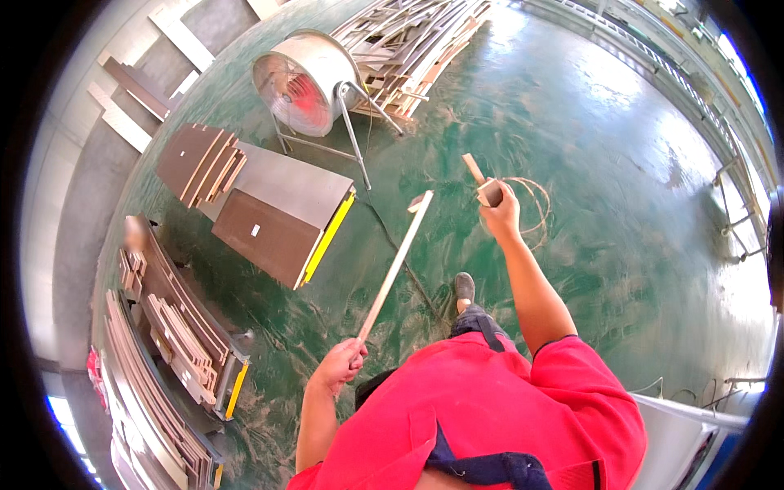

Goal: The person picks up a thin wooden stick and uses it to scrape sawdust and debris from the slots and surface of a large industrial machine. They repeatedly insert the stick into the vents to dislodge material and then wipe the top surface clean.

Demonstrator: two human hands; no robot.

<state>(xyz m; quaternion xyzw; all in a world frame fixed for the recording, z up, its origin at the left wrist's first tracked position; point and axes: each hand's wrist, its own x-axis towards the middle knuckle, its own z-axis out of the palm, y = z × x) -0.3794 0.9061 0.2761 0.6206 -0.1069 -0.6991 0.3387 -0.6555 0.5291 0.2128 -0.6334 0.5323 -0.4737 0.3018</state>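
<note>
My left hand is closed around the lower end of a long, thin, pale wood strip, which slants up and away over the floor. At the strip's far end a short block-like bit shows; whether it is joined to the strip I cannot tell. Farther off and to the right, my right hand grips a short piece of board with a brownish face. A narrow light stick juts out beyond that hand. Beside it hangs a thin, tan looped band, seemingly in the same grip.
Stacked brown panels lie on a low support with a yellow edge at left. More panel stacks stand nearer left. A large drum fan stands before a scrap-wood heap. A dark cable crosses the green floor; metal railing is at right.
</note>
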